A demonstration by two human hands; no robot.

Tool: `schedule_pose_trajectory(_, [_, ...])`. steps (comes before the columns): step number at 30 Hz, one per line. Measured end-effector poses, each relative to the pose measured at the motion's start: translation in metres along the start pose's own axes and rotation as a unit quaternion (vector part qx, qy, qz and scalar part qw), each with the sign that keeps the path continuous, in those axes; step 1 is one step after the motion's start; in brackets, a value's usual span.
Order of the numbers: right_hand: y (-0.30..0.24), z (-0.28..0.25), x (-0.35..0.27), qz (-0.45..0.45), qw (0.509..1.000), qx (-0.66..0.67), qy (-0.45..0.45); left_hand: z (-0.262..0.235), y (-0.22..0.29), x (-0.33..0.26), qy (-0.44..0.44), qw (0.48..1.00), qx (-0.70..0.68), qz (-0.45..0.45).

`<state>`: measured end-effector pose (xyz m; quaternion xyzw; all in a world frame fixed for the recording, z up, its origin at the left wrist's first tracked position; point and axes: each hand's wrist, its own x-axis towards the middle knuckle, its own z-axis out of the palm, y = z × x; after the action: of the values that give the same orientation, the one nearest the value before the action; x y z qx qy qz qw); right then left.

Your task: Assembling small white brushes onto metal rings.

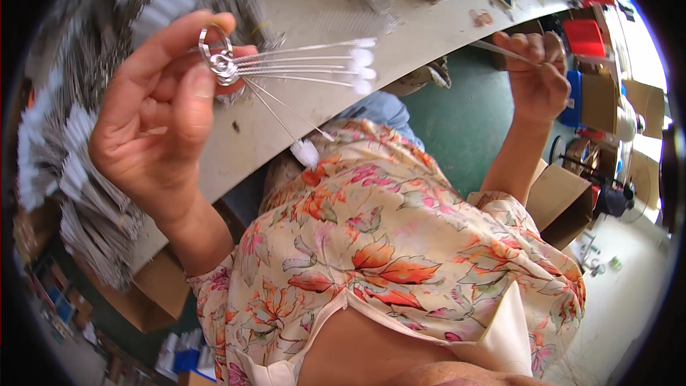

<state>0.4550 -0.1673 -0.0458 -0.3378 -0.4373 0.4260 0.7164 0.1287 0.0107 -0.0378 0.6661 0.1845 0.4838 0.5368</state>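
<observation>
From my head view, I see the left hand [153, 111] with thumb and fingers clamped on a metal ring [202, 44] strung with white-tipped wire brushes [363, 71], above the table [300, 25]. Well apart, the right hand's [539, 78] fingers pinch a thin rod [494, 48]. Bundled brushes [89, 164] crowd the table's left.

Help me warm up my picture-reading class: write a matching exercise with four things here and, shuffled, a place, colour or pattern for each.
1. Metal ring
2. Shirt
3. Floor beside the tabletop
4. Thin stick

A. Green
B. In the right hand
C. In the left hand
D. Flower-patterned

Pairs: 1-C, 2-D, 3-A, 4-B
</observation>
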Motion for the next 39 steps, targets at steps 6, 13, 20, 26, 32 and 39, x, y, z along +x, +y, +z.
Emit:
schedule_pose_trajectory(6, [-0.045, 0.024, -0.006, -0.132, 0.989, 0.023, 0.055, 0.028, 0.009, 0.012, -0.096, 0.994, -0.046, 0.022])
schedule_pose_trajectory(13, [0.01, 0.12, 0.028, -0.291, 0.836, -0.461, 0.064, 0.073, 0.019, 0.019, -0.17, 0.983, -0.067, 0.027])
schedule_pose_trajectory(20, [0.023, 0.115, 0.025, -0.297, 0.866, -0.391, 0.097, 0.087, 0.019, 0.032, -0.207, 0.977, -0.051, 0.012])
schedule_pose_trajectory(26, [0.006, 0.104, 0.014, -0.153, 0.927, -0.338, 0.056, 0.097, 0.018, 0.037, -0.185, 0.981, -0.018, 0.049])
schedule_pose_trajectory(32, [-0.018, -0.009, 0.027, -0.036, 0.95, -0.288, 0.119, 0.093, 0.036, 0.047, -0.185, 0.978, -0.011, 0.097])
schedule_pose_trajectory(39, [-0.05, -0.228, 0.061, 0.001, 0.653, -0.607, 0.452, 0.078, 0.052, 0.046, -0.148, 0.988, -0.033, 0.041])
